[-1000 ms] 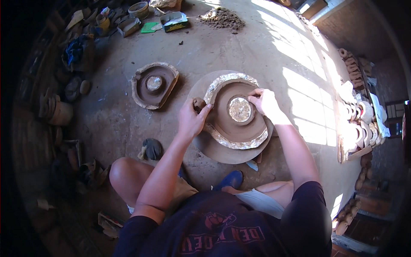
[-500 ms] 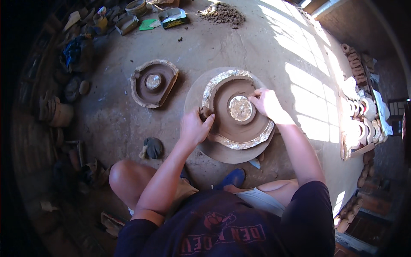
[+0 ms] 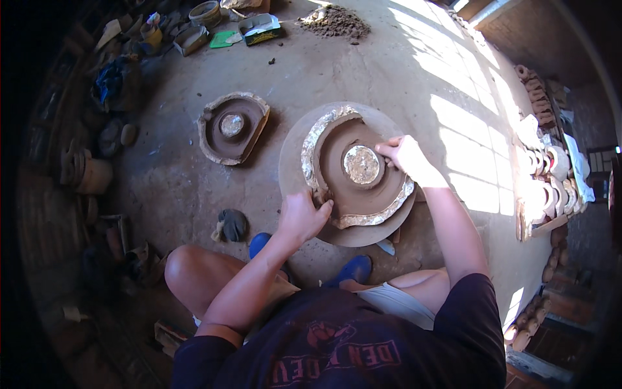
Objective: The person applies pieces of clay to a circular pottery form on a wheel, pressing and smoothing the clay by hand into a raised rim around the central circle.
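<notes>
- One mold (image 3: 313,146), white-rimmed and clay-lined, sits on the disc (image 3: 291,152) on the floor (image 3: 172,194), between my hands.
- Left hand (image 3: 304,215): partly curled at the near-left rim, thumb tip on the inner edge. Dark clay (image 3: 321,194) shows by the fingertips; I can't tell if it's gripped or just pressed.
- Right hand (image 3: 405,157): nearly closed, thumb and finger together at the edge of the pale core (image 3: 363,165). I can't see anything pinched in it.
- Risk: uneven left thumb pressure could thin the lining or leave a weak seam at the rim.
- Risk: right fingertips digging in could dent the clay collar round the core.
- Risk: hands act on opposite sides of center. If the disc turns freely (can't tell), unequal push could swing the mold and smear the lining.
- Risk: rim looks missing at the upper right; clay there seems unbacked, so outward pressure could slump it.
</notes>
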Tool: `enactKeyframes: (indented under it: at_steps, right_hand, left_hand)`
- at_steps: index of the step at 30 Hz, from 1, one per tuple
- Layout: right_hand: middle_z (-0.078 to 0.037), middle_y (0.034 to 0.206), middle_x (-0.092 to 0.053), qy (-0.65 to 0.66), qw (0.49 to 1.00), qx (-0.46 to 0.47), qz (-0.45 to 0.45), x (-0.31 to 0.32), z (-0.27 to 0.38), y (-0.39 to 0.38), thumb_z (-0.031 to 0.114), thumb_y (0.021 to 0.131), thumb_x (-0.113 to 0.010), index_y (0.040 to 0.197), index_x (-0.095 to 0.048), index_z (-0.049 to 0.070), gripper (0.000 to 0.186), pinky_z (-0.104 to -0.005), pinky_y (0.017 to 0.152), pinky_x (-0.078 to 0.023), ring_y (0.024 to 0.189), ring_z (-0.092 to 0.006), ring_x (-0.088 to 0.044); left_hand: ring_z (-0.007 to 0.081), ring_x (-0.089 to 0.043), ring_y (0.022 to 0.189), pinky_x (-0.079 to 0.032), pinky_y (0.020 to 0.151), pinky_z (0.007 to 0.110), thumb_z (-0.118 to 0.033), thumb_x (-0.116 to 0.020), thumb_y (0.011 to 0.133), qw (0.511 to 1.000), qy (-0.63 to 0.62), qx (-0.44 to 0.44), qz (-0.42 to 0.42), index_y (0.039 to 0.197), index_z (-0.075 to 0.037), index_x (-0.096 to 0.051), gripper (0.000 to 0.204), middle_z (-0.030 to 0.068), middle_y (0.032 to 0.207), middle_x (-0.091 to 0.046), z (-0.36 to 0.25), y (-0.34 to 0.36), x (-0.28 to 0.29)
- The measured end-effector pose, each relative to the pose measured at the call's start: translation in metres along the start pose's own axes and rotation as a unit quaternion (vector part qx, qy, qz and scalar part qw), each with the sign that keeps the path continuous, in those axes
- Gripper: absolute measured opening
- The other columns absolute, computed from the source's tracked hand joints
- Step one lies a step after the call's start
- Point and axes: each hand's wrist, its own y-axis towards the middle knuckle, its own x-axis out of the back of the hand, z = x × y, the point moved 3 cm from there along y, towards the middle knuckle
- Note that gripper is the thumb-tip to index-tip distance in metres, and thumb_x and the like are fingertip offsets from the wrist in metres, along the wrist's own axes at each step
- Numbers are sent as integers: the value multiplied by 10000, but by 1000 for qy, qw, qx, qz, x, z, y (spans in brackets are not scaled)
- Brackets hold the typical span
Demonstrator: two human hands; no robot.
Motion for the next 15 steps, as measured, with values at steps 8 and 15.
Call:
enactKeyframes:
  at_steps: [8,15]
  right_hand:
    - [-140,844,-791,17,995,81,-52,-8,-22,-10,195,940,-810,1110,-837,-2,261,-326,720,-622,751,-177,-747]
    - [-142,866,-796,82,996,-1,-27,-10,-20,-2,215,947,-806,1126,-831,-6,285,-315,711,-627,782,-179,-757]
  left_hand:
    - [472,-762,901,-608,860,529,-370,-805,894,993,-50,-19,108,963,49,-738,429,312,879,-747,-7,-24,-24]
    - [426,-747,915,-591,844,511,-405,-812,910,995,-61,-82,18,1022,-45,-739,384,233,945,-750,-23,-16,-10]
